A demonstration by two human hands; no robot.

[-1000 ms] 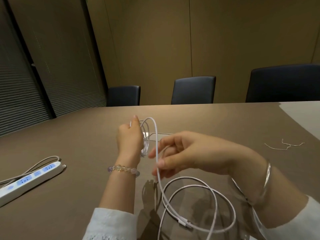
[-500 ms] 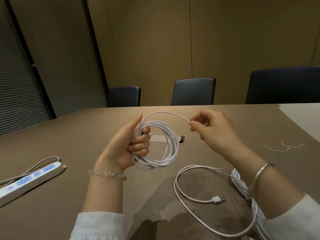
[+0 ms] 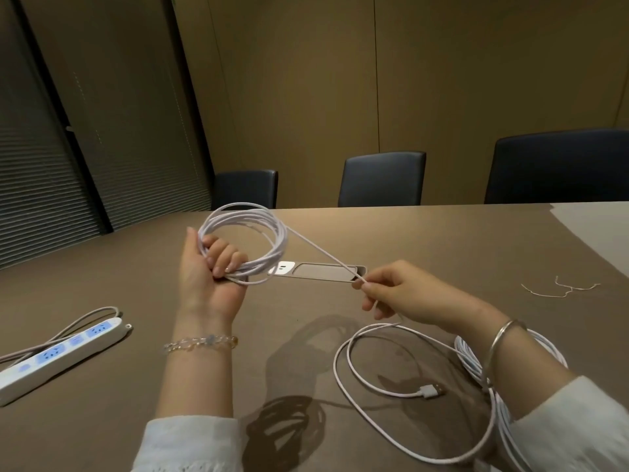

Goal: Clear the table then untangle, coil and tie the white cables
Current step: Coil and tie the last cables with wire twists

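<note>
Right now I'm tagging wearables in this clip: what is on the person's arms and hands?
Both hands are bare. The left hand has a bracelet of clear, pale beads at the wrist; the right hand has a plain silver bangle. Both forearms end in white sleeves, the left one with a textured, lace-like weave.

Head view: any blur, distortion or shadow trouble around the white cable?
Head view: sharp, no motion blur; wide-angle bends the wall lines; overhead light casts a dark coil shadow on the brown table beneath the coiled white cable in the left hand; no glare.
</note>
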